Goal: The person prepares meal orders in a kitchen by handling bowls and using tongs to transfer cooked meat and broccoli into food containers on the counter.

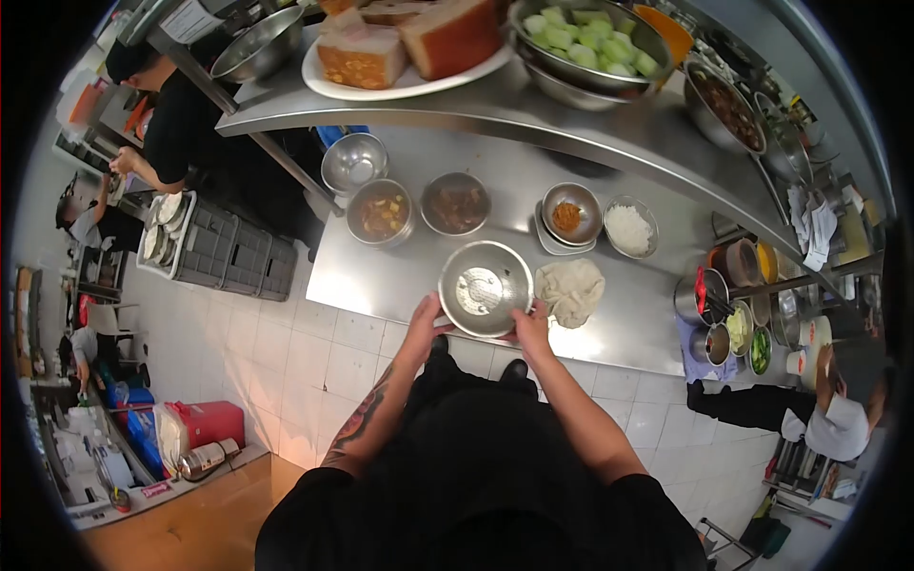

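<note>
I hold a steel bowl [514, 271] between both hands at the front edge of the steel counter. My left hand [426, 324] grips the bowl's lower left rim, and my right hand [529, 326] grips the lower right. Only shiny metal and reflections show inside the bowl. Just right of it lies a crumpled beige cloth [571, 292], close to my right hand. Behind the bowl stand a bowl of dark meat pieces [456, 205] and a bowl of yellowish chunks in brown sauce [381, 212].
On the steel counter [357, 281] are a bowl of orange-brown paste [570, 217] and a bowl of white grains [628, 228]. An overhead shelf [571, 124] holds a meat plate [328, 88] and green chunks [590, 43]. A grey crate [228, 252] stands left. Other people work at both sides.
</note>
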The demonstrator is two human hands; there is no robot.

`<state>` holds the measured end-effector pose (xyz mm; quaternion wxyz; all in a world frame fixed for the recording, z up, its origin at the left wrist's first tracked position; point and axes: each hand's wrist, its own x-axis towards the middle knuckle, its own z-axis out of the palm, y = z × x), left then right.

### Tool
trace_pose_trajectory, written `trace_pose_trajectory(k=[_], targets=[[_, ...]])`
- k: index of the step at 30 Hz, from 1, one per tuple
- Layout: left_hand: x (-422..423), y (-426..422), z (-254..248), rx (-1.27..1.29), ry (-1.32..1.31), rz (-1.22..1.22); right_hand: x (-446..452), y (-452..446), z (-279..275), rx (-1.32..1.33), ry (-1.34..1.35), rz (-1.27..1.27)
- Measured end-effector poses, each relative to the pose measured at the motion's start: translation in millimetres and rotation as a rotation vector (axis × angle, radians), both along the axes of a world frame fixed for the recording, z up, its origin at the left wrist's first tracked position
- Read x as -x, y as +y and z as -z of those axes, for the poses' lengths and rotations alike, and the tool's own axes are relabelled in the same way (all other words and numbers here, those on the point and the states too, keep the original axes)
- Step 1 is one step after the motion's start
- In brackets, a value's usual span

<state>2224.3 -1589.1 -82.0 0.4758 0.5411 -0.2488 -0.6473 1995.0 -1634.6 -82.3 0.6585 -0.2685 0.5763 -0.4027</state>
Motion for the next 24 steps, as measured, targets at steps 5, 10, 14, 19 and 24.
trace_pose_trajectory(k=[5,10,14,19,24], targets=[[-52,4,-13,0.063,-0.116,0.027,9,17,-5,0.037,0.136,0.061],[-122,-16,6,0.006,-0.178,-0.084,12,34,-31,0.032,0.134,0.162],[-95,-59,20,0.107,-0.060,0.085,5,43,-44,0.013,0.136,0.231],[-31,-133,23,0.200,0.116,0.105,-6,53,-24,-0.059,0.115,0.235],[-24,-153,42,0.287,0.089,0.234,-28,50,-25,-0.055,0.069,0.245]])
